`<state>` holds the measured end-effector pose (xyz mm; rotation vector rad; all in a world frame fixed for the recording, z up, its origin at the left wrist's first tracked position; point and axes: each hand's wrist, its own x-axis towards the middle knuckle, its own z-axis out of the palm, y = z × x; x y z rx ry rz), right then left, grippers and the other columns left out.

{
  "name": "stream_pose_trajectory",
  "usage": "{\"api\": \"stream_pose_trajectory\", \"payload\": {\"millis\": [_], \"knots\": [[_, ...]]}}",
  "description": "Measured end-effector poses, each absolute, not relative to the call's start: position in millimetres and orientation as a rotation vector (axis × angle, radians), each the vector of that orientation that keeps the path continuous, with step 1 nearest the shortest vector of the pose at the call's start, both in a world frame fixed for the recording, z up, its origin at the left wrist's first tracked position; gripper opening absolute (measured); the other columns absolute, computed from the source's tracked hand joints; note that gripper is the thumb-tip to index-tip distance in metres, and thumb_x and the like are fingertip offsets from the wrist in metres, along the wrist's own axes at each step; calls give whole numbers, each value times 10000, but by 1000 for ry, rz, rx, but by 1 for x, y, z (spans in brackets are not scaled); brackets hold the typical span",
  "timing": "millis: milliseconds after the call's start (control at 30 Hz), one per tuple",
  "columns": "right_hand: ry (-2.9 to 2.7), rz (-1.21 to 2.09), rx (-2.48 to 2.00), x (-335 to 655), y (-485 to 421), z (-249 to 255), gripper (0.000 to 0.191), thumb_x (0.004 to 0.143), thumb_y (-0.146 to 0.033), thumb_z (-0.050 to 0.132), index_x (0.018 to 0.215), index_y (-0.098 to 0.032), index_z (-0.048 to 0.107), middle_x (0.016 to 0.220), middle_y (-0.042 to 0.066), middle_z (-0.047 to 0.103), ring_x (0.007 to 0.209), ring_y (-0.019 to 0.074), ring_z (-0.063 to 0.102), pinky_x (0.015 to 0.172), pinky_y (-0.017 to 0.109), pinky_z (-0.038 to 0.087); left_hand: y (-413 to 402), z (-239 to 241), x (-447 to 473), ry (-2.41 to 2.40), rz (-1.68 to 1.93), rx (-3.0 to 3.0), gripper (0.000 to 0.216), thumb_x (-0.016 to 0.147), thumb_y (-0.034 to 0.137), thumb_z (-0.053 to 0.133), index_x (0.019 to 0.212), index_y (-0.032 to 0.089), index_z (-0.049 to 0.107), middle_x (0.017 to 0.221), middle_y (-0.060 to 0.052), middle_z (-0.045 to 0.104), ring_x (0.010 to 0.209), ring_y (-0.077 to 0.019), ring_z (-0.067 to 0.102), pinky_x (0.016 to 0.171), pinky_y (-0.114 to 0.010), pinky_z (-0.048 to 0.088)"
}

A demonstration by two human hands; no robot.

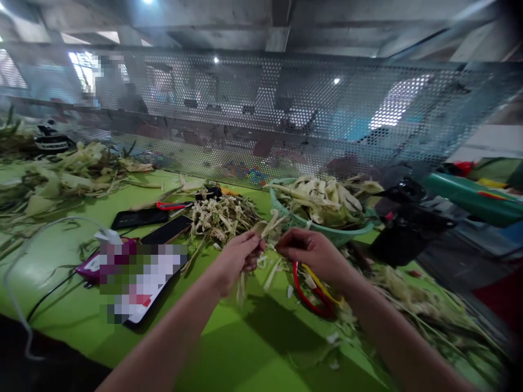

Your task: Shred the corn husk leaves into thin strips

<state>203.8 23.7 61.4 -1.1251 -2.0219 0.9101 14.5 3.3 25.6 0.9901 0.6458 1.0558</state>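
My left hand [247, 251] is closed around a small bundle of pale dried husk strips [273, 224]; their upper ends fan out above the fingers and some hang below. Just to its right, my right hand [304, 247] has its fingers pinched close to the bundle; whatever lies between the fingertips is too small to make out. Under the right hand lies a tool with red and yellow curved handles [304, 294], partly covered by that arm. Behind the left hand is a pile of finished-looking husk pieces with knotted ends [223, 215].
A green basket [347, 235] full of husks [327, 198] stands behind my right hand. Loose husks [412, 296] lie at right, more [69, 177] at far left. Phones [139, 218], a red-handled tool [174, 206] and a cable [8, 283] are at left. A perforated metal screen [261, 109] borders the back.
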Motion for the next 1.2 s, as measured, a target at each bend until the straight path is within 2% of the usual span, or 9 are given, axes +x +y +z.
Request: {"api": "stream_pose_trajectory", "payload": {"millis": [100, 267, 433, 567, 733, 833, 900, 1033, 1200], "knots": [[-2130, 580, -1121, 188, 12, 57, 96, 842, -252, 603, 795, -186, 654, 782, 14, 642, 749, 156, 578, 686, 264, 422, 8, 24, 15, 794, 1112, 979, 214, 843, 345, 496, 726, 172, 451, 583, 74, 250, 492, -66, 160, 472, -221, 116], [-2398, 146, -1108, 178, -5, 59, 131, 869, -131, 534, 855, -195, 647, 832, 35, 621, 777, 166, 579, 687, 264, 411, 9, 18, 15, 1240, 1162, 1542, 226, 892, 282, 385, 691, 187, 423, 648, 23, 412, 597, -107, 350, 558, -242, 257], [-2575, -99, -1029, 185, -7, 67, 164, 901, -145, 481, 834, -169, 629, 795, 58, 601, 726, 174, 553, 668, 284, 404, 6, 8, 15, 1476, 937, 2277, 297, 936, 296, 303, 790, 184, 535, 735, -38, 534, 643, -152, 445, 607, -287, 280], [-2580, 56, -980, 201, 4, 79, 153, 899, -171, 501, 839, -179, 641, 802, 50, 606, 741, 158, 552, 686, 271, 408, 3, 15, 14, 1272, 744, 2445, 309, 920, 285, 351, 852, 200, 641, 836, -64, 612, 684, -171, 522, 621, -280, 327], [-2311, 701, -1024, 218, 26, 78, 94, 837, -255, 610, 790, -184, 648, 782, 16, 620, 734, 142, 560, 678, 251, 412, 2, 26, 11, 783, 875, 2036, 200, 883, 285, 482, 853, 196, 659, 871, -35, 619, 820, -149, 542, 732, -243, 380], [-2057, 1073, -1073, 218, 34, 66, 193, 801, -360, 645, 802, -167, 636, 715, 2, 591, 639, 125, 515, 592, 244, 385, 4, 27, 10, 688, 1024, 1550, 243, 872, 389, 520, 835, 171, 621, 771, -11, 545, 655, -94, 456, 608, -210, 346], [-1958, 1166, -1089, 213, 35, 59, 255, 782, -415, 656, 786, -162, 624, 665, -13, 558, 583, 111, 473, 546, 237, 353, 6, 26, 10, 667, 1098, 1271, 268, 847, 427, 553, 821, 163, 584, 704, 20, 472, 538, -60, 335, 520, -198, 275], [-1995, 965, -1078, 200, 26, 53, 232, 794, -399, 646, 767, -168, 642, 724, 8, 610, 684, 144, 539, 634, 256, 403, 12, 21, 12, 759, 1170, 1061, 273, 836, 428, 556, 818, 157, 536, 626, 62, 346, 484, -50, 229, 469, -196, 198], [-2322, 423, -1034, 186, 5, 61, 155, 892, -249, 521, 829, -196, 652, 805, 32, 646, 769, 164, 579, 701, 270, 418, 16, 12, 12, 1214, 1251, 1554, 206, 876, 315, 463, 759, 165, 542, 654, 23, 464, 598, -100, 383, 553, -223, 276]]}}
